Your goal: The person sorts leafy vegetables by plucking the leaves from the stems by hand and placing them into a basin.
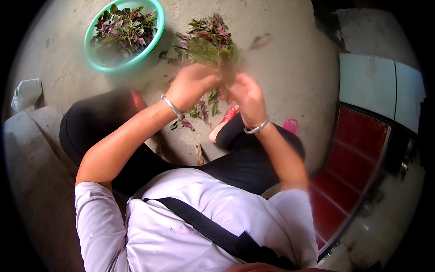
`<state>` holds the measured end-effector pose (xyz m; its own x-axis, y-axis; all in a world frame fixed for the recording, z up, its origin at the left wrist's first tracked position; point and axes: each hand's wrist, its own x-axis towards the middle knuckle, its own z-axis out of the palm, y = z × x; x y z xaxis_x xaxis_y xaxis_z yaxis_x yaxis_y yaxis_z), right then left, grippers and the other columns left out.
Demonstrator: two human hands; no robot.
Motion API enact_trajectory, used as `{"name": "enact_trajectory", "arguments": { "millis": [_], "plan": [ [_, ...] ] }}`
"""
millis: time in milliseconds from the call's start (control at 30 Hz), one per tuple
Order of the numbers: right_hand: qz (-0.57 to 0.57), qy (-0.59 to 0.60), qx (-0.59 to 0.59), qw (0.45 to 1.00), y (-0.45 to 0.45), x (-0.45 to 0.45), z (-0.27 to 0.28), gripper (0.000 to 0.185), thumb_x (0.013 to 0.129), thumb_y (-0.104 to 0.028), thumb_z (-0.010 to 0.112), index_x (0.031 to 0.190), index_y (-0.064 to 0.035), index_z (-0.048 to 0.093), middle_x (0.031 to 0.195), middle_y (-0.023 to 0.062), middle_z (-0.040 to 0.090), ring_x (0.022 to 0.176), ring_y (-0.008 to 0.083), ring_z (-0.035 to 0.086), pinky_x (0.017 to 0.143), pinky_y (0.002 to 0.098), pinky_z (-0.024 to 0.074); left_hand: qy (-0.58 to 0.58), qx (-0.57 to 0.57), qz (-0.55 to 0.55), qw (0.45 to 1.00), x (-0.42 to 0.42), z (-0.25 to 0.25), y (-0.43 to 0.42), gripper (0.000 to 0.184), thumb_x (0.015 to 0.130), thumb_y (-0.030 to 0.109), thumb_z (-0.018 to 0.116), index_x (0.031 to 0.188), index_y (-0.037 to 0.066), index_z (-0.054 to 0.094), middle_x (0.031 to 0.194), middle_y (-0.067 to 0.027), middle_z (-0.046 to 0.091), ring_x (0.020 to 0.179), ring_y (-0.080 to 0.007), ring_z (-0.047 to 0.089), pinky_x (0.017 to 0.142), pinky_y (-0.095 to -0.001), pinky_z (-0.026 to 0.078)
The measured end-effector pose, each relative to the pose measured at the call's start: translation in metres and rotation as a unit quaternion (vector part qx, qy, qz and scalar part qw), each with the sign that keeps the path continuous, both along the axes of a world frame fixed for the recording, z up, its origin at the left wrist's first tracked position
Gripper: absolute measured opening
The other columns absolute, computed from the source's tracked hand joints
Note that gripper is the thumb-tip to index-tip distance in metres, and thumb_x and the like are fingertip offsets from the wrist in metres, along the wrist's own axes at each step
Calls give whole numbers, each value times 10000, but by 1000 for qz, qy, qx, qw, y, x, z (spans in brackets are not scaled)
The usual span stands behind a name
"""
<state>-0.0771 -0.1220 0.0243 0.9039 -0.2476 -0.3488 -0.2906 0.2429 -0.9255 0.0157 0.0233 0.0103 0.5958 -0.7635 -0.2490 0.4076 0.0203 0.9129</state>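
My left hand (192, 86) is closed, thumb and fingers pinching a sprig of leafy amaranth greens (206, 52) with broad green leaves. My right hand (248, 96) meets it on the other side, its curled fingers closed on the lower part of the same sprig. The fingertips are slightly blurred and partly hidden by the leaves. Just beyond my hands lies a heap of purple-green amaranth (214, 29) on the floor. Loose amaranth leaves (199, 110) are scattered below, between my legs.
A mint-green plastic basin (160, 22) with purple-green leaves inside stands at upper left. A white plastic jug (28, 94) is at far left. To the right is a red-panelled cabinet (351, 154). My red-slippered foot (229, 115) and a pink object (291, 125) are near my right arm.
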Motion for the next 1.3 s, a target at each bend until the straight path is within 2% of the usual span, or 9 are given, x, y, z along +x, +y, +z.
{"name": "enact_trajectory", "arguments": {
  "millis": [167,267,467,667,767,867,900,1000,1300],
  "plan": [
    [-2,-3,-14,1000,0,-1,1,118,844,-121,547,906,-28,509,795,31,592,648,93,580,535,184,425,-44,80,3,996,1,9,1,195,803,137,587,937,-5,579,825,3,583,688,-78,524,644,-211,442],
    [-5,-11,-36,999,0,-1,1,119,843,-109,548,907,-20,505,802,37,590,668,91,578,560,182,428,35,45,14,998,1,12,-1,200,812,161,583,929,-2,587,795,-1,569,671,-75,515,616,-209,436],
    [-26,-51,-99,993,3,-2,4,98,832,-48,551,900,5,503,819,43,584,701,92,571,615,201,452,70,81,13,994,-1,16,-3,221,825,172,573,960,-2,591,778,-12,567,642,-76,507,597,-199,428],
    [-46,-60,-96,993,5,-1,4,93,834,-40,549,897,11,504,823,40,580,723,92,569,642,208,459,82,82,25,993,-3,19,-2,237,833,202,575,966,6,587,774,-7,565,664,-72,502,604,-197,425],
    [-35,-57,-85,994,5,-1,4,92,833,-41,550,892,11,503,824,36,574,735,90,568,649,205,461,-44,49,-15,998,-3,9,-1,245,831,224,583,965,18,584,789,-7,566,689,-74,498,629,-215,427],
    [-12,-51,-81,995,6,-1,2,88,835,-43,549,889,10,502,817,31,568,733,90,569,650,203,462,-96,1,11,995,-7,-17,-7,267,825,255,590,974,33,576,831,-11,566,731,-85,494,677,-235,426],
    [-10,-49,-80,996,7,-1,2,87,837,-47,548,887,8,503,813,30,568,729,90,570,649,203,463,-53,79,-49,994,-3,10,-2,308,822,280,588,985,19,567,882,-18,567,777,-101,497,718,-243,416],
    [-9,-45,-73,996,7,-1,4,86,842,-61,545,886,3,507,806,28,569,716,91,572,646,205,463,87,71,6,994,-8,-1,-2,336,825,287,581,989,-5,562,892,-26,575,797,-108,506,731,-233,409],
    [-39,-44,-42,997,5,0,0,84,844,-69,542,894,-5,523,807,28,577,689,89,571,617,200,449,82,36,-8,996,-3,-6,-1,276,837,232,566,964,-13,567,853,-31,589,726,-76,507,683,-201,416]
  ]
}}
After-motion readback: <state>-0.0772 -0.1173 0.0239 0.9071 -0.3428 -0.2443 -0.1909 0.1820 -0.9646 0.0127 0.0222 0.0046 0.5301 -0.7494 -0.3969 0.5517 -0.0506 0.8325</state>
